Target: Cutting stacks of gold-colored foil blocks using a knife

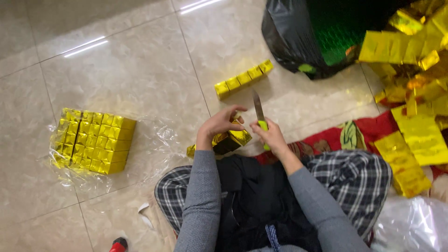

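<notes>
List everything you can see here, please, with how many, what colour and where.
Block of gold cubes: one stack, gold, on clear plastic wrap at left.
Clear plastic wrap: one sheet, transparent, on the tiled floor.
Row of gold cubes: one row of about five, gold, on the floor at centre top.
Black bag: one, black with green inside, top right.
Loose gold foil sheets: a pile, too many to count, gold, right edge.
Red patterned mat: one, red, under the person.
Gold packet: one, gold and dark, held in the left hand.
Knife: one, steel blade, green handle, in the right hand.
</notes>
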